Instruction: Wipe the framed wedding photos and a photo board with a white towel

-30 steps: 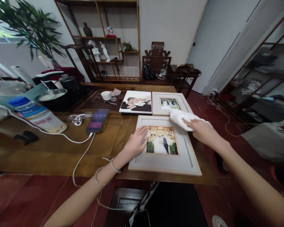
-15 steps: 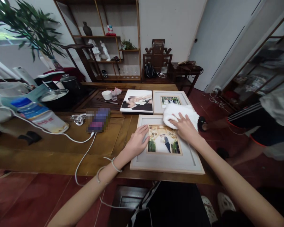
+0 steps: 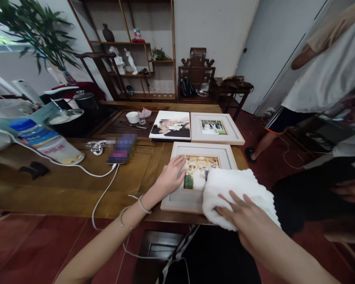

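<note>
A light wooden picture frame with a wedding photo lies flat at the near edge of the table. My left hand rests on its left side, fingers stretched out over the glass. Under my right hand is a folded white cloth, gripped and pressed on the frame's lower right part, hanging past the edge. The cloth hides that corner and some of the photo. Behind lie a second picture frame and a photo panel, side by side.
On the wooden table to the left are a phone with a white charging cable, a blue-capped bag, a pan and a black pot. A small white bowl stands behind. A person stands at the right.
My right hand has moved the cloth from the frame's far right corner toward me, down its right side. My left hand stays in place. The person at right has shifted position.
</note>
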`<control>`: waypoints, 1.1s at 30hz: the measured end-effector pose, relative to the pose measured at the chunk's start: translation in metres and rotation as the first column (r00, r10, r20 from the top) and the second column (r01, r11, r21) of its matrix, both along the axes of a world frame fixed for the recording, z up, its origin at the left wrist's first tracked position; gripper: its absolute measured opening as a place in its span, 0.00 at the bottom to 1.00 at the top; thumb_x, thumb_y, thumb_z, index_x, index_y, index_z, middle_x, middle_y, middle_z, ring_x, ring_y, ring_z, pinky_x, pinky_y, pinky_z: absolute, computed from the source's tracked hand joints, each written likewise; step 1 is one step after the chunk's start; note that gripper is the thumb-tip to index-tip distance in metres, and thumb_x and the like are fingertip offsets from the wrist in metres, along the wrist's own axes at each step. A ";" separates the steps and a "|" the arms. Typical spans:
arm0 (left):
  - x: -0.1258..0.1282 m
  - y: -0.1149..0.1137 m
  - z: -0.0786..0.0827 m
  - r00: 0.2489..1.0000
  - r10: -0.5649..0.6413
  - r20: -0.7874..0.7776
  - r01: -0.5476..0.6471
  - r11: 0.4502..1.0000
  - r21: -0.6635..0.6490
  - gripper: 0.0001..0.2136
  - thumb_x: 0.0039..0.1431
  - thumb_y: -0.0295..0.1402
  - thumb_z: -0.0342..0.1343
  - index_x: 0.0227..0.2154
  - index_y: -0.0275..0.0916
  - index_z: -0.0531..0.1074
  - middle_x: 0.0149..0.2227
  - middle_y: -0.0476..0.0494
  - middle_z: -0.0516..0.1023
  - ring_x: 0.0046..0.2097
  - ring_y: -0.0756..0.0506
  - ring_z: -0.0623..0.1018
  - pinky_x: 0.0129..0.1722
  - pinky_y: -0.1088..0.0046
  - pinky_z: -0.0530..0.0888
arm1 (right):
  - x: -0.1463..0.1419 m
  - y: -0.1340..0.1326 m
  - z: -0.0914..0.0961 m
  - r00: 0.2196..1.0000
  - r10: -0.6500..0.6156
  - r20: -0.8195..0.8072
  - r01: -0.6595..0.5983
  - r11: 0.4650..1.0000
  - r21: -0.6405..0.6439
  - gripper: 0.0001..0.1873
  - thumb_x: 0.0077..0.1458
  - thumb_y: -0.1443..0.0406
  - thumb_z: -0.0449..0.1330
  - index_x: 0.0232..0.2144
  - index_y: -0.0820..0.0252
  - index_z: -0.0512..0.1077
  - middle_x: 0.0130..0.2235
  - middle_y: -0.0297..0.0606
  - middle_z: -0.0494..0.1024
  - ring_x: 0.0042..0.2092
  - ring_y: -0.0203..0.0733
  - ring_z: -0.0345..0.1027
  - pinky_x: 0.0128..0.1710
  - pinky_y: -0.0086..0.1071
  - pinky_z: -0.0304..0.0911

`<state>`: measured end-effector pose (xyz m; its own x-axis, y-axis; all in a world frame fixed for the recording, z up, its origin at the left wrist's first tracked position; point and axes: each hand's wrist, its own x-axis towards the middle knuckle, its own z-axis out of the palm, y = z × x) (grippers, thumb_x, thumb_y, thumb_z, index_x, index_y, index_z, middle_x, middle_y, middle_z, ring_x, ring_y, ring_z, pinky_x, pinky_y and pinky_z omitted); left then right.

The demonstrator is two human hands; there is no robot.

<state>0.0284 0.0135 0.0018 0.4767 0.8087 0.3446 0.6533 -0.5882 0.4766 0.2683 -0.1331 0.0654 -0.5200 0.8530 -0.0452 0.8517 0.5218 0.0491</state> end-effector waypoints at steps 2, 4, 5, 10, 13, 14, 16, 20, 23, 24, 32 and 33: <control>0.000 0.000 0.001 1.000 -0.006 -0.021 0.006 1.000 0.004 0.20 0.64 0.32 0.46 0.57 0.35 0.63 0.60 0.33 0.65 0.64 0.39 0.62 0.59 0.50 0.64 | -0.002 0.012 -0.002 1.000 -0.023 0.004 0.023 1.000 0.003 0.39 0.40 0.76 0.51 0.57 0.51 0.67 0.61 0.39 0.65 0.61 0.61 0.55 0.54 0.58 0.56; 0.000 0.000 0.002 0.999 -0.010 -0.035 0.010 1.000 0.004 0.20 0.64 0.32 0.47 0.58 0.35 0.63 0.61 0.34 0.65 0.64 0.39 0.61 0.59 0.51 0.64 | -0.004 0.034 -0.007 0.998 -0.062 0.019 0.061 0.997 0.052 0.38 0.40 0.77 0.51 0.57 0.56 0.67 0.63 0.42 0.62 0.63 0.63 0.51 0.57 0.61 0.51; -0.001 -0.001 0.003 0.999 -0.012 -0.039 0.012 1.000 0.001 0.20 0.64 0.32 0.47 0.58 0.35 0.63 0.61 0.34 0.65 0.64 0.39 0.61 0.59 0.51 0.64 | -0.004 0.047 -0.009 0.996 -0.086 0.025 0.083 0.992 0.095 0.38 0.40 0.77 0.51 0.57 0.58 0.67 0.63 0.45 0.61 0.64 0.64 0.48 0.58 0.62 0.49; -0.001 -0.001 0.004 0.999 -0.005 -0.050 0.004 1.000 -0.014 0.20 0.64 0.32 0.47 0.58 0.34 0.62 0.62 0.33 0.63 0.64 0.39 0.60 0.60 0.51 0.64 | -0.002 0.122 -0.019 0.983 -0.184 0.013 0.172 0.941 0.292 0.36 0.45 0.77 0.51 0.59 0.66 0.62 0.64 0.51 0.59 0.65 0.64 0.44 0.59 0.60 0.44; -0.001 0.000 0.003 0.999 0.002 -0.047 -0.003 1.000 -0.021 0.20 0.64 0.32 0.46 0.58 0.33 0.62 0.61 0.33 0.64 0.64 0.39 0.60 0.60 0.51 0.64 | 0.000 0.158 -0.018 0.977 -0.213 -0.002 0.201 0.923 0.328 0.36 0.47 0.77 0.51 0.60 0.67 0.60 0.64 0.52 0.59 0.65 0.64 0.44 0.58 0.61 0.44; -0.001 0.001 0.003 0.999 0.003 -0.046 -0.004 1.000 -0.026 0.21 0.64 0.33 0.47 0.58 0.33 0.62 0.61 0.33 0.64 0.64 0.39 0.61 0.60 0.52 0.64 | 0.000 0.165 -0.018 0.977 -0.212 -0.001 0.201 0.923 0.327 0.35 0.47 0.77 0.50 0.60 0.66 0.60 0.63 0.51 0.59 0.65 0.63 0.44 0.58 0.61 0.44; -0.001 0.001 0.003 0.999 0.007 -0.045 -0.008 0.999 -0.035 0.21 0.64 0.33 0.47 0.58 0.32 0.62 0.61 0.32 0.64 0.64 0.39 0.61 0.60 0.52 0.64 | 0.001 0.170 -0.017 0.981 -0.193 0.013 0.179 0.935 0.305 0.35 0.47 0.78 0.49 0.59 0.63 0.63 0.63 0.48 0.60 0.64 0.63 0.45 0.58 0.60 0.45; 0.000 0.001 0.002 0.999 0.020 -0.047 -0.021 0.999 -0.027 0.20 0.64 0.32 0.46 0.58 0.33 0.62 0.62 0.34 0.63 0.64 0.40 0.61 0.60 0.53 0.64 | -0.002 0.136 -0.012 0.991 -0.115 0.074 0.100 0.979 0.179 0.36 0.44 0.80 0.49 0.57 0.60 0.66 0.64 0.45 0.60 0.64 0.63 0.45 0.58 0.61 0.45; 0.001 0.000 0.002 0.998 0.024 -0.050 -0.025 1.000 -0.015 0.20 0.65 0.32 0.46 0.58 0.34 0.62 0.61 0.34 0.64 0.64 0.40 0.61 0.60 0.54 0.64 | -0.007 0.089 0.006 0.990 -0.087 0.109 0.084 0.996 0.028 0.36 0.43 0.79 0.50 0.56 0.60 0.67 0.62 0.48 0.62 0.63 0.66 0.48 0.57 0.63 0.47; 0.001 0.000 0.002 0.998 0.025 -0.050 -0.026 1.000 -0.013 0.20 0.65 0.32 0.47 0.58 0.34 0.62 0.61 0.35 0.64 0.64 0.40 0.62 0.60 0.54 0.64 | -0.008 0.072 0.014 0.991 -0.069 0.112 0.075 0.996 -0.049 0.36 0.42 0.79 0.51 0.56 0.59 0.68 0.61 0.48 0.64 0.62 0.66 0.50 0.56 0.63 0.50; 0.000 0.003 -0.003 0.999 0.003 -0.032 -0.002 1.000 0.024 0.18 0.67 0.30 0.42 0.58 0.35 0.63 0.61 0.36 0.66 0.64 0.41 0.62 0.60 0.54 0.65 | -0.022 0.020 0.029 0.999 0.046 -0.006 -0.046 0.979 -0.199 0.37 0.40 0.78 0.53 0.55 0.54 0.68 0.60 0.45 0.67 0.60 0.65 0.57 0.53 0.60 0.58; -0.001 0.003 -0.003 1.000 -0.003 -0.031 0.004 1.000 0.030 0.18 0.67 0.30 0.42 0.58 0.35 0.63 0.61 0.36 0.66 0.64 0.41 0.62 0.60 0.54 0.65 | -0.021 0.026 0.021 1.000 0.027 -0.013 -0.029 0.987 -0.159 0.38 0.40 0.78 0.52 0.56 0.55 0.68 0.61 0.45 0.65 0.61 0.65 0.55 0.55 0.60 0.56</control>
